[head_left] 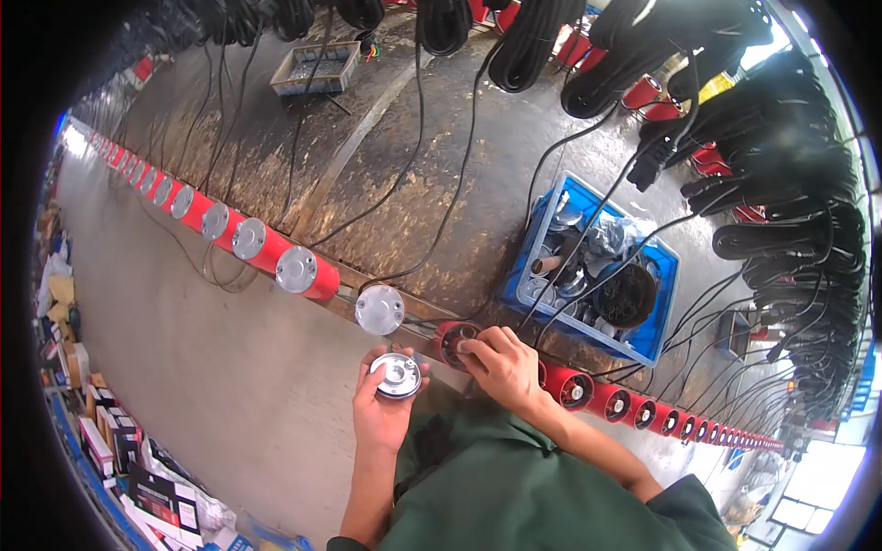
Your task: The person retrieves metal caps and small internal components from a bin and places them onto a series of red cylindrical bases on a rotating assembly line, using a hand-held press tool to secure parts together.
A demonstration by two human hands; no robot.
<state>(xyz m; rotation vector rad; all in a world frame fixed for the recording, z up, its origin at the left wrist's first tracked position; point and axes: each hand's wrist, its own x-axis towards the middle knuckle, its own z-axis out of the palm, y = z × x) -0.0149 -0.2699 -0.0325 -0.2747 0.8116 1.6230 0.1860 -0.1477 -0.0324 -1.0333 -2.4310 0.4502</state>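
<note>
A round silver metal end cap [398, 376] with a ring-shaped centre rests face up in my left hand [380, 411], fingers and thumb closed around its edge. My right hand [502, 368] is at a red cylinder housing [450, 342] at the bench edge, its fingers bent over the open end. The thumb and fingertips press at the rim; whether they pinch a small part inside is hidden. Just left of that housing, a silver disc cap [379, 309] with small holes faces me at the bench edge.
Red cylinders with silver caps [296, 270] line the edge leftward; open-ended red cylinders [576, 389] continue right. A blue crate [588, 266] of metal parts stands on the worn bench [395, 202]. Black cables [447, 211] cross it from hanging bundles [524, 46]. A small tray [317, 68] sits farther back.
</note>
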